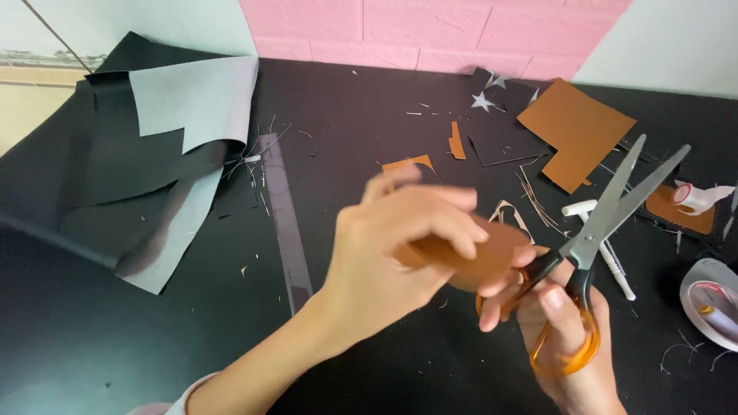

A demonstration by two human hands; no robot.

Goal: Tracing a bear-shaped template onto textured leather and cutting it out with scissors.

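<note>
Tabletop (154, 346) is basically all matte black here, with a big curled sheet of black paper with a grey underside (165, 146) flopped over on the left, zigzag cut along its edge. Next biggest is the flat brown card offcut (576, 131) up near the pink padded wall (430, 31), with a notch already taken out of it, so I'd say a fair bit of cutting is done. Scraps back that up: thin slivers, curly trimmings, a couple of small grey stars (483, 101) and small orange-brown bits (457, 142). Left hand (400, 246) pinches a rounded brown paper piece (480, 257) between thumb and fingers, held up over the table in the middle. It's a bit blurred but looks oval and smooth-edged, so my guess is the shape is mostly trimmed and only some edge is left. Right hand (565, 330) is curled through the orange handles of the scissors (596, 230), blades wide apart and pointing up-right, just beside the piece, not biting it. A tape roll (711, 303) sits at the right edge.
</note>
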